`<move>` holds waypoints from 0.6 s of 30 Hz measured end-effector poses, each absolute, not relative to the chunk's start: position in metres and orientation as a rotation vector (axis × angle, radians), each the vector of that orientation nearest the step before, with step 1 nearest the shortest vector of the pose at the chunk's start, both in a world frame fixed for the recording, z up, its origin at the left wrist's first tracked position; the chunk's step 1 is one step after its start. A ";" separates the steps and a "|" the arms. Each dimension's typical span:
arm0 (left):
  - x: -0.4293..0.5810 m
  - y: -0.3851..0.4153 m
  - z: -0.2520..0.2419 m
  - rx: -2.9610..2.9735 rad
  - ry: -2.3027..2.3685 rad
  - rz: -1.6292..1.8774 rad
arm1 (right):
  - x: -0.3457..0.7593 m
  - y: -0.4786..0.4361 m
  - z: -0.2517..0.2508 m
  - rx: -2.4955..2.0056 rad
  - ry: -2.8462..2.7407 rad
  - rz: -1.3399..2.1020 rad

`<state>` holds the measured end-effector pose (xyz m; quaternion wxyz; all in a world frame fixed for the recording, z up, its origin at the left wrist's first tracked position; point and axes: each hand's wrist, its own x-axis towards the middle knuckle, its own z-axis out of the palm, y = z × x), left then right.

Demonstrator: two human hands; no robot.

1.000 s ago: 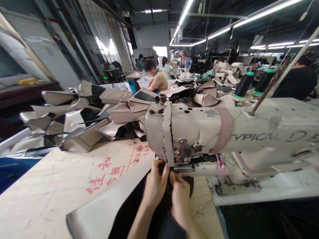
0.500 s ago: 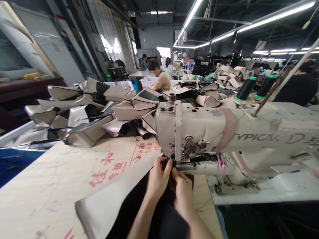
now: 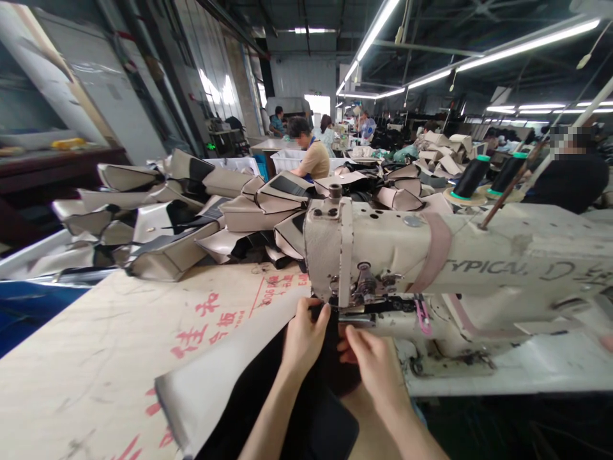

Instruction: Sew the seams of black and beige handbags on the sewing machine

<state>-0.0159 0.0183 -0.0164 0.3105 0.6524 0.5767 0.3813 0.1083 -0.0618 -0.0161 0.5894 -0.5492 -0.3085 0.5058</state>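
Under the sewing machine head: keep the black material flat

Your left hand pinches it beside the stitching area; your right hand is loosely curled nearby, its grip unclear. Guide evenly, without tugging.

Sewing machine is marked "TYPICAL" and "D"; plywood tabletop bears red characters "佳和" and "合板", adjacent smaller print illegible.

Long white tube lights glowed beneath the dim, dark-grey ceiling, while white glare filled a rectangular opening at the back. The black flexible sheet showed little detail; wide-angle stretching softened the outer edges.
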 end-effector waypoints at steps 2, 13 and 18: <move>-0.016 0.019 -0.016 1.742 1.530 0.991 | 0.160 -0.088 -0.008 -1.484 -1.023 0.681; -0.014 0.018 -0.008 1.783 1.554 0.925 | 0.351 -0.157 -0.033 -1.815 -1.490 -0.861; -0.014 0.017 -0.008 1.799 1.596 0.906 | 0.334 -0.160 -0.083 -1.760 -1.427 -0.845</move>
